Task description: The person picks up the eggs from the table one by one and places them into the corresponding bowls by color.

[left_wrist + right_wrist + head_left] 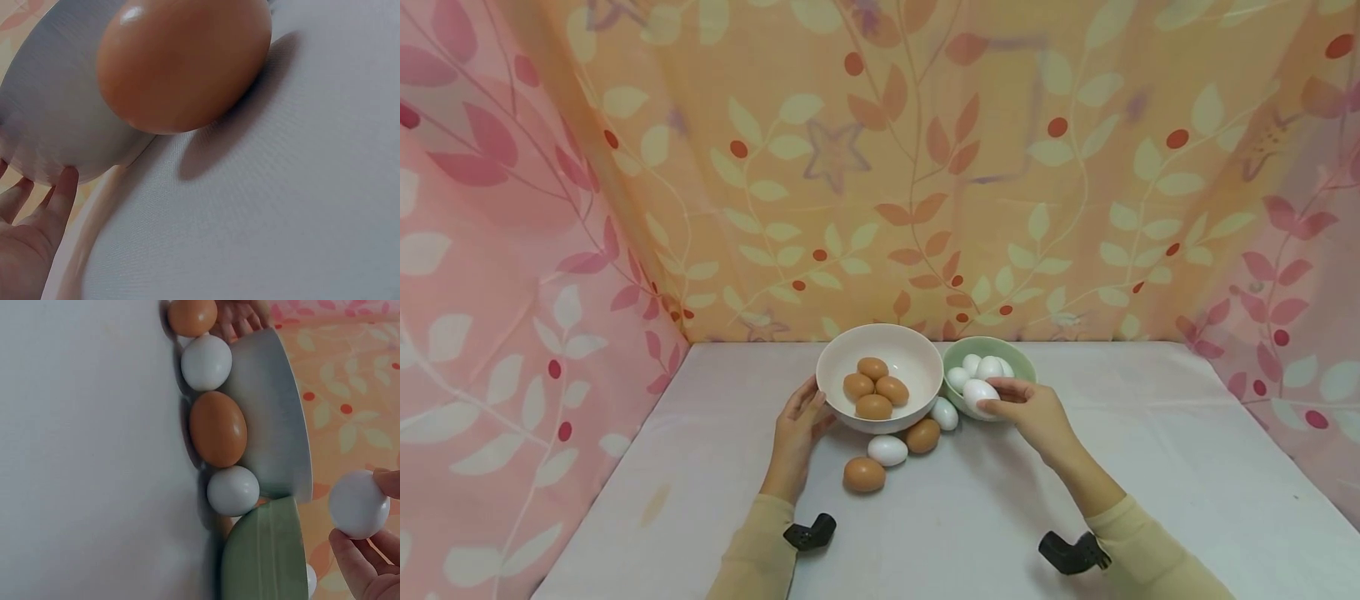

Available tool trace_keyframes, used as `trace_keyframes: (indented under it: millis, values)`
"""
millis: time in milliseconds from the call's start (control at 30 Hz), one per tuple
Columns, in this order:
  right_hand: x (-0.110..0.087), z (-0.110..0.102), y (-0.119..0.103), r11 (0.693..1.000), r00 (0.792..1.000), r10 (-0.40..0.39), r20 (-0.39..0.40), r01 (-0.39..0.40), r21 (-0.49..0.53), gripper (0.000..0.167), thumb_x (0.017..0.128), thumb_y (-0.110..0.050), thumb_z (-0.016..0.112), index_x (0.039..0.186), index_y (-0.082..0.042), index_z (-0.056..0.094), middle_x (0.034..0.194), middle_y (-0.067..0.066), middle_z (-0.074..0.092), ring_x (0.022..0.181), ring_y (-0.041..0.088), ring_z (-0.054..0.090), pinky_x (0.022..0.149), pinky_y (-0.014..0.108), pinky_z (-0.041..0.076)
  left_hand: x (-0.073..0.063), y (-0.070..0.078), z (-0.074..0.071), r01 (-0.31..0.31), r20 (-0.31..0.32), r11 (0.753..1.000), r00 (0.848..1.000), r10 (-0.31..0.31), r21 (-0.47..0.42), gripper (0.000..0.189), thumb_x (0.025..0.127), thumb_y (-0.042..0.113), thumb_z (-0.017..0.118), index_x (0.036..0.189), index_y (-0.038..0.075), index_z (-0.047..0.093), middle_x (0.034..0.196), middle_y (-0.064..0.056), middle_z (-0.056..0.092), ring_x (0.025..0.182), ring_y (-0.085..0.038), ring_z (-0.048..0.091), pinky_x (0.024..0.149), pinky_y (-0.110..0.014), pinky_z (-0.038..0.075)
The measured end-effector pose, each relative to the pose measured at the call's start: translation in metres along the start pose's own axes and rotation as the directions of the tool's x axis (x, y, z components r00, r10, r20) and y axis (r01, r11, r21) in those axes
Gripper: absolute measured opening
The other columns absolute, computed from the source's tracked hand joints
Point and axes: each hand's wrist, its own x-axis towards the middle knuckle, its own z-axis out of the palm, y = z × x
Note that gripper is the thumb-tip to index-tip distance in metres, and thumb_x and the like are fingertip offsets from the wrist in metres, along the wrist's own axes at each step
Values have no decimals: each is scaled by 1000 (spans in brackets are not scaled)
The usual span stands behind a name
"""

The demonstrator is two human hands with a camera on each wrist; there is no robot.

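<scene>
My right hand point(1036, 419) pinches a white egg point(359, 504) between thumb and fingertips, over the near rim of the green bowl point(265, 556). Several white eggs point(990, 367) lie inside that bowl. My left hand point(797, 433) rests its fingertips against the outer left side of the larger white bowl point(917, 367), which holds several brown eggs point(873, 407). In front of the bowls a slanting row of eggs lies on the cloth: a brown egg point(864, 474), a white egg point(887, 451), another brown egg point(922, 435) and another white egg point(944, 413).
The two bowls stand side by side at the far edge of the table with a white cloth point(925, 542). Patterned curtains point(925, 167) hang behind and at both sides. A black wrist camera point(810, 532) sits at the left sleeve, another black camera point(1072, 553) at the right.
</scene>
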Motion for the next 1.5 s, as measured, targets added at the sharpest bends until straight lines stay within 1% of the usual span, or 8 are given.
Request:
trace_keyframes:
  millis: [300, 467, 567, 767, 867, 1000, 1267, 1500]
  values:
    - [8, -4, 6, 1000, 999, 13, -31, -14, -9, 52, 88, -30, 75, 131, -3, 63, 129, 15, 67, 122, 21, 57, 80, 7, 45, 0, -1, 0, -9, -2, 1000, 1000, 9, 8, 52, 101, 27, 59, 149, 16, 45, 155, -6, 43, 123, -18, 57, 97, -33, 56]
    - [12, -6, 9, 1000, 999, 17, -41, -17, -7, 52, 88, -30, 75, 131, -3, 63, 130, 15, 67, 120, 18, 59, 81, 7, 46, 0, -1, 0, 2, -2, 1000, 1000, -2, 0, 51, 101, 25, 60, 149, 18, 46, 155, -2, 44, 128, -20, 55, 98, -31, 55]
    - [16, -7, 10, 1000, 999, 17, -38, -18, -18, 52, 89, -30, 74, 132, -3, 63, 132, 15, 66, 123, 21, 57, 84, 10, 46, 0, 0, 1, 2, -1, 1000, 1000, -2, 2, 51, 100, 23, 59, 149, 18, 46, 155, -2, 44, 131, -22, 54, 99, -31, 55]
    - [24, -10, 11, 999, 999, 20, -32, -21, -40, 53, 89, -30, 73, 133, -3, 62, 135, 15, 64, 129, 27, 54, 91, 20, 49, -1, 0, 0, -1, 3, 1000, 1000, 1, 9, 52, 100, 24, 60, 150, 18, 45, 156, -2, 43, 131, -22, 54, 99, -32, 55]
    - [29, -9, 11, 999, 999, 23, -30, -25, -46, 53, 89, -30, 74, 132, -1, 62, 134, 17, 63, 129, 30, 54, 100, 33, 52, -1, 0, 0, -1, 6, 1000, 1000, 1, 7, 52, 100, 24, 60, 150, 18, 45, 156, -2, 43, 132, -23, 53, 99, -33, 55]
    - [35, -5, 13, 998, 999, 30, -27, -32, -59, 53, 89, -29, 74, 131, 0, 62, 134, 19, 63, 129, 33, 54, 107, 46, 48, -1, 0, 1, -1, 3, 1000, 1000, 1, 9, 51, 101, 23, 59, 150, 18, 45, 156, -2, 43, 133, -24, 53, 99, -32, 55]
    - [43, -2, 15, 996, 998, 48, -30, -50, -73, 52, 88, -27, 75, 129, 1, 64, 135, 20, 62, 125, 32, 57, 104, 44, 50, -2, 1, 3, 4, -5, 1000, 1000, -4, 3, 50, 101, 20, 58, 149, 16, 45, 157, -6, 42, 135, -27, 51, 102, -36, 53]
    - [45, 3, 13, 994, 1000, 12, -21, -14, -107, 51, 86, -26, 77, 126, 3, 65, 130, 22, 65, 122, 34, 58, 100, 43, 50, -1, 1, 2, 8, -7, 1000, 1000, -8, -3, 51, 101, 21, 59, 149, 16, 45, 157, -4, 42, 136, -26, 50, 104, -38, 52]
